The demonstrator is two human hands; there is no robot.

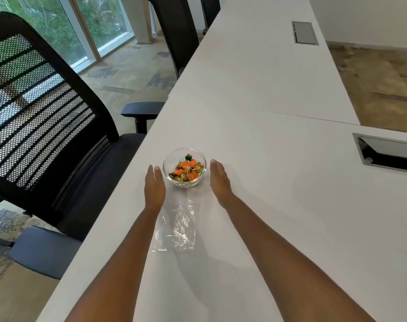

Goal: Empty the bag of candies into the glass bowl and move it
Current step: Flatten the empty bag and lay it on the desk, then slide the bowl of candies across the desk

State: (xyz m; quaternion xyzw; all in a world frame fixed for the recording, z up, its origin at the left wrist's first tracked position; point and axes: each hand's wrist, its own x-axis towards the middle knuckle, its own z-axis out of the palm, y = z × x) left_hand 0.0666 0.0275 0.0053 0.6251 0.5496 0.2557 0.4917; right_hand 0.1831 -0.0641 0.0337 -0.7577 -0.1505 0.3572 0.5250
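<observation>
A small glass bowl [168, 164] stands on the white table near its left edge, holding several orange, green and gold wrapped candies [186, 170]. A clear plastic bag [177, 225] lies flat and empty on the table just nearer to me than the bowl, between my forearms. My left hand [154, 187] is open with fingers straight, a short gap to the left of the bowl. My right hand [219, 181] is open too, a short gap to the right of it. Neither hand touches the bowl.
The long white table [267, 140] stretches away from me. A black mesh office chair [46, 126] sits close to its left edge, more chairs stand farther back. Cable hatches [383, 154] [304, 33] are set into the table on the right.
</observation>
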